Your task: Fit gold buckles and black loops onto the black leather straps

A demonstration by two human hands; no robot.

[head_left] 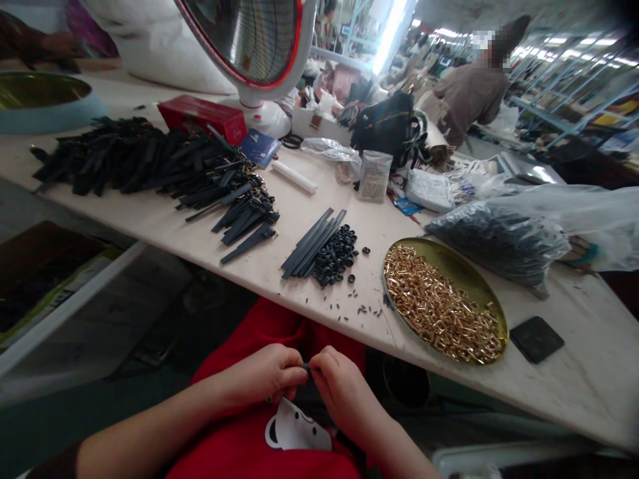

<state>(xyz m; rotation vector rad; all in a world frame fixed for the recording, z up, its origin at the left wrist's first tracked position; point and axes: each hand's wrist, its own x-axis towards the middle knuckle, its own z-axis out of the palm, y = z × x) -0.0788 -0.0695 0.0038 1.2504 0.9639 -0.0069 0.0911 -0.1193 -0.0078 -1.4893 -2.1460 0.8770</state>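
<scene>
Over my lap, my left hand and my right hand meet with fingers pinched together. Between the fingertips shows a bit of a dark strip; most of it is hidden by the fingers. On the table above them lies a bundle of flat black strips. Beside these sits a heap of small black loops, with tiny dark bits scattered in front. To the right, a round gold tray holds many small gold metal buckles.
A long pile of black straps covers the table's left side. Behind it stand a red box and a fan. A clear bag of dark pieces and a black square pad lie right. A person is in the background.
</scene>
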